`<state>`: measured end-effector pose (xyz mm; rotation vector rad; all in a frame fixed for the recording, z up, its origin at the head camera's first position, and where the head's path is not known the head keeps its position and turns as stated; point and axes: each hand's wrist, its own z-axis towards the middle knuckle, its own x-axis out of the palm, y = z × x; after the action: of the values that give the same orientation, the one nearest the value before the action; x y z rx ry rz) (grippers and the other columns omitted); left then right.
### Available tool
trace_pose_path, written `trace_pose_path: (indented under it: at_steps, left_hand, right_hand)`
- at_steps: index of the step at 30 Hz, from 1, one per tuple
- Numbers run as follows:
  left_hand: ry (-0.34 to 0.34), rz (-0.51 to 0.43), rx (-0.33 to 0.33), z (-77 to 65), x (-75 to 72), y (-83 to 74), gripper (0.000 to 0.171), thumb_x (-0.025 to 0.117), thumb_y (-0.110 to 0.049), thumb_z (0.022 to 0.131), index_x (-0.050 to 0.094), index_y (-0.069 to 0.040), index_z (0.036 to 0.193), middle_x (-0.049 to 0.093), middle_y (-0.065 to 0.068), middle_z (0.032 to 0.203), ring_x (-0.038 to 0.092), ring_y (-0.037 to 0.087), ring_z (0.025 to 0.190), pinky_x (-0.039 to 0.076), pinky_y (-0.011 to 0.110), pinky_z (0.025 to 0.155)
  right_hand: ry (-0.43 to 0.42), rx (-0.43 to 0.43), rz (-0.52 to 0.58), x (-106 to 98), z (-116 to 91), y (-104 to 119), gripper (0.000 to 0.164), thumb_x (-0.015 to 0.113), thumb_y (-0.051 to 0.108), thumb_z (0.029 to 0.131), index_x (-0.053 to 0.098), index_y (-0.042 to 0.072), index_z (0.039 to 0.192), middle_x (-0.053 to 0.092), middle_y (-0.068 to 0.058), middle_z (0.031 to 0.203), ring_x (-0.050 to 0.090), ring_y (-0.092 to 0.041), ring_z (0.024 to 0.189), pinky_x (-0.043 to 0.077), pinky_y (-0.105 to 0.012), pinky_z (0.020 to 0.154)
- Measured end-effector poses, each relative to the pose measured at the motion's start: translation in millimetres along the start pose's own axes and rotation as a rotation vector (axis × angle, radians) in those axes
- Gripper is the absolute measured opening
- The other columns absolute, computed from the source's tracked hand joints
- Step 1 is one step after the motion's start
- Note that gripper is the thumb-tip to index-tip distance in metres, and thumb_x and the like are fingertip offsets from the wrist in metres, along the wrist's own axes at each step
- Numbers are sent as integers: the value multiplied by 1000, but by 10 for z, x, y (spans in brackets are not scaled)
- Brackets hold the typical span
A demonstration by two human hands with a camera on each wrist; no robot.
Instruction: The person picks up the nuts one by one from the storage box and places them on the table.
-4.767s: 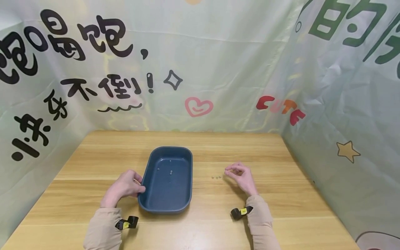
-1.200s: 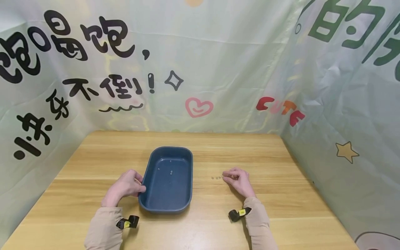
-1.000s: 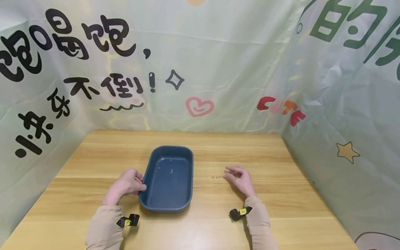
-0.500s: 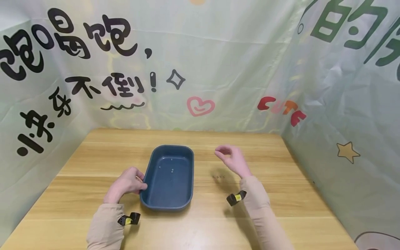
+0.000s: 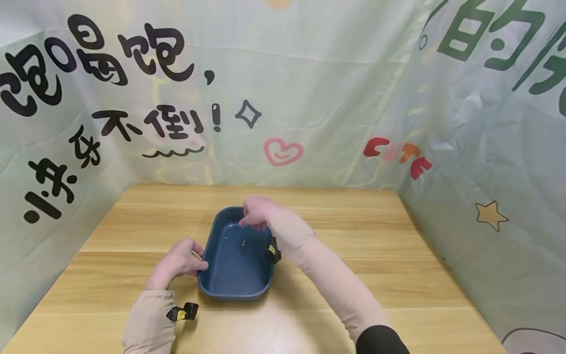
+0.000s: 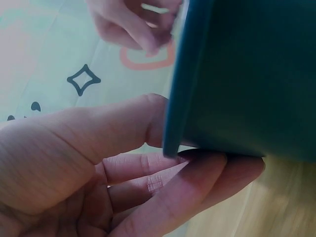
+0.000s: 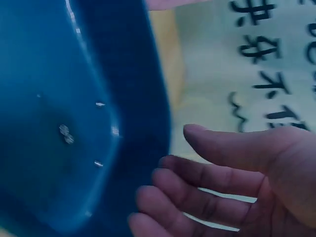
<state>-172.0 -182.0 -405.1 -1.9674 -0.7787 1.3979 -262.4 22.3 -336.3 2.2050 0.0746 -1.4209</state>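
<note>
A dark blue rectangular tray (image 5: 234, 275) stands on the wooden table. My left hand (image 5: 179, 260) grips its left wall, thumb at the rim and fingers beneath, as the left wrist view shows up close. My right hand (image 5: 258, 211) hovers over the tray's far right corner. In the right wrist view, thumb and index finger are apart with nothing between them, the other fingers loosely bent. Several tiny shiny, bead-like pieces (image 7: 66, 133) lie on the tray floor. The row of similar pieces on the table is hidden behind the right sleeve.
The right forearm sleeve (image 5: 331, 275) crosses over the wooden table (image 5: 420, 295) from the lower right. Printed cloth (image 5: 309, 98) hangs behind and along both sides of the table. Each wrist carries a small black camera (image 5: 183, 312).
My right hand has left a small piece at the right end of the row on the table, making it longer. It has risen and swung left over the tray. The left hand keeps its grip.
</note>
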Motion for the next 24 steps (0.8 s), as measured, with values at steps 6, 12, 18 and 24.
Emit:
trace_pose_path:
  at_steps: [6, 12, 18, 24]
  left_hand:
    - [-9, 6, -4, 2, 2, 1, 31, 65, -1, 64, 58, 11, 92, 63, 18, 83, 63, 17, 59, 57, 28, 54]
    - [-9, 2, -14, 3, 7, 9, 31, 66, 0, 65, 57, 11, 92, 61, 19, 85, 63, 17, 59, 57, 28, 54]
    - [-6, -16, -25, 2, 9, 14, 30, 66, 1, 65, 57, 11, 92, 60, 19, 85, 63, 17, 59, 57, 28, 54]
    - [-6, -17, -25, 2, 2, 4, 29, 66, 1, 64, 58, 11, 91, 60, 18, 84, 63, 17, 60, 57, 28, 54]
  right_hand:
    - [67, 172, 135, 249, 269, 45, 19, 65, 17, 78, 62, -2, 81, 62, -11, 58, 61, -20, 49, 53, -27, 43]
    - [3, 247, 77, 463, 337, 0, 23, 67, 15, 75, 56, 9, 95, 61, -7, 66, 57, -16, 46, 50, -24, 45]
    - [-35, 271, 69, 577, 317, 1, 26, 69, 12, 71, 58, 11, 94, 58, -9, 74, 56, -16, 48, 49, -25, 44]
    - [-42, 298, 73, 604, 310, 13, 27, 69, 9, 68, 58, 11, 93, 59, -8, 70, 57, -17, 50, 48, -26, 45]
